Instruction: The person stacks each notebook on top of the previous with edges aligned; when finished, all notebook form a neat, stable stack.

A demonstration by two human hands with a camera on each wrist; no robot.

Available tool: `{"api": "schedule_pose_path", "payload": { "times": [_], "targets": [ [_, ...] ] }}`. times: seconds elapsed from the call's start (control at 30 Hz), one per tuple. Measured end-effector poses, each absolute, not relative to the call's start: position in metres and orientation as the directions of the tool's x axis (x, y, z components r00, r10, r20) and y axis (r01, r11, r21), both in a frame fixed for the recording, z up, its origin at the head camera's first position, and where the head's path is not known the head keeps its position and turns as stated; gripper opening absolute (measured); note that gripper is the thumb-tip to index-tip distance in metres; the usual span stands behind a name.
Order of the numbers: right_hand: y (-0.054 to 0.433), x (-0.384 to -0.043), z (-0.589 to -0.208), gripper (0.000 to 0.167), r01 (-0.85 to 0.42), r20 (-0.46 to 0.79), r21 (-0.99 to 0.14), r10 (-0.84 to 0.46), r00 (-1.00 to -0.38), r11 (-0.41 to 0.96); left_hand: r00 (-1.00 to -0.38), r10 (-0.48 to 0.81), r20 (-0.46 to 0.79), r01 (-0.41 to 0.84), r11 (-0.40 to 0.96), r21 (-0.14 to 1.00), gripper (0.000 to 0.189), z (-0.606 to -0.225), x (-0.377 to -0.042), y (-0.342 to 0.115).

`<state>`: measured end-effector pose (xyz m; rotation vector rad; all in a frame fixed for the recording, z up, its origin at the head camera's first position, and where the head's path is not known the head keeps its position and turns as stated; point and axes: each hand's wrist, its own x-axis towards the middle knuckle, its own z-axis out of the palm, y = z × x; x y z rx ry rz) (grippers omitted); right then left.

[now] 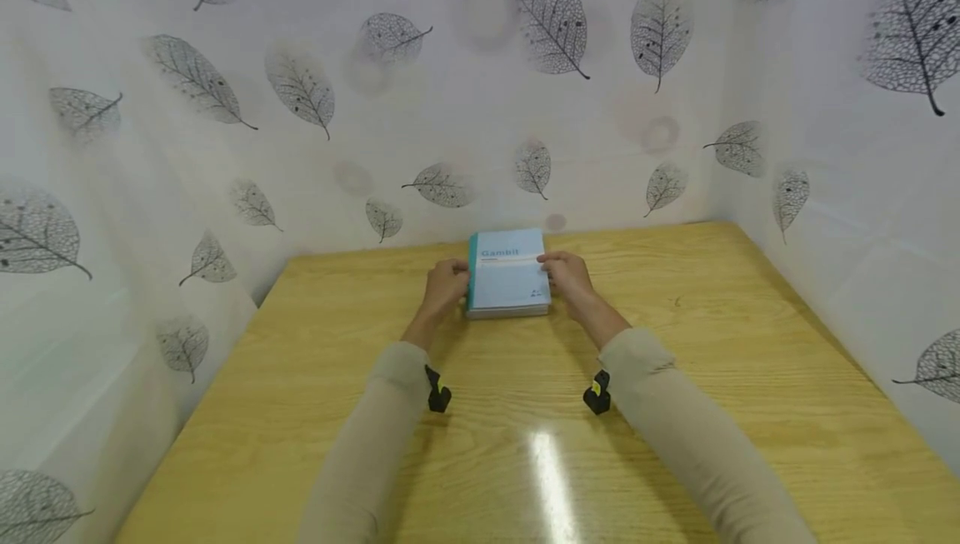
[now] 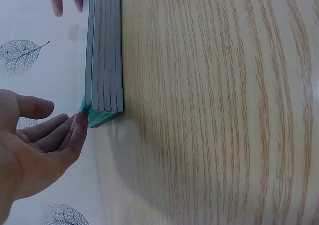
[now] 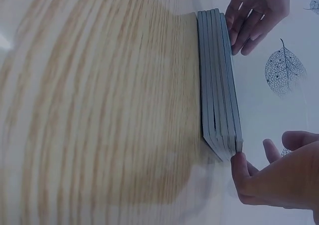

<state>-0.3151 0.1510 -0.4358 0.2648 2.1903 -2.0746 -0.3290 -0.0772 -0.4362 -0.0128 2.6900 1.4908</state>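
Observation:
A neat stack of several thin books (image 1: 510, 269) lies flat near the table's far edge. The top cover is pale blue-white with a teal spine strip and the word "Gambit". At the spine side, my left hand (image 1: 447, 284) touches the stack with its fingertips; the thumb stands apart in the left wrist view, where the books' grey-white page edges (image 2: 105, 50) show. From the opposite side my right hand (image 1: 567, 276) touches the stack's edge near the upper books. In the right wrist view its fingertips meet the corner of the page edges (image 3: 217, 80), thumb raised away.
The wooden table (image 1: 337, 411) extends around the stack, with a bright light reflection toward its near side. Behind it and along both sides hangs a pale curtain (image 1: 465, 111) printed with dark leaves. Black wrist devices (image 1: 438, 390) sit at both sleeve cuffs.

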Motion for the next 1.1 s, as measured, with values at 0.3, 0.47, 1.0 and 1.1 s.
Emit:
{"api": "schedule_pose_path", "payload": {
  "times": [0.3,0.47,1.0,1.1],
  "targets": [
    [0.151,-0.316,-0.437,0.041,0.203,-0.202,-0.979,0.032,-0.979,0.029,-0.997,0.026,-0.071,-0.048,0.515,0.856,0.044,-0.433,-0.325,-0.081],
    [0.152,-0.319,-0.439,0.041,0.198,-0.197,-0.98,0.025,-0.98,0.021,-0.996,0.03,-0.089,-0.061,0.516,0.854,0.045,-0.435,-0.327,-0.082],
    [0.161,-0.321,-0.447,0.045,0.207,-0.207,-0.977,-0.017,-0.978,-0.058,-0.991,0.054,-0.125,-0.086,0.46,0.884,0.045,-0.437,-0.325,-0.086],
    [0.171,-0.322,-0.449,0.046,0.194,-0.191,-0.978,-0.047,-0.98,-0.079,-0.989,0.083,-0.119,-0.068,0.462,0.884,0.045,-0.439,-0.325,-0.09]
  ]
}}
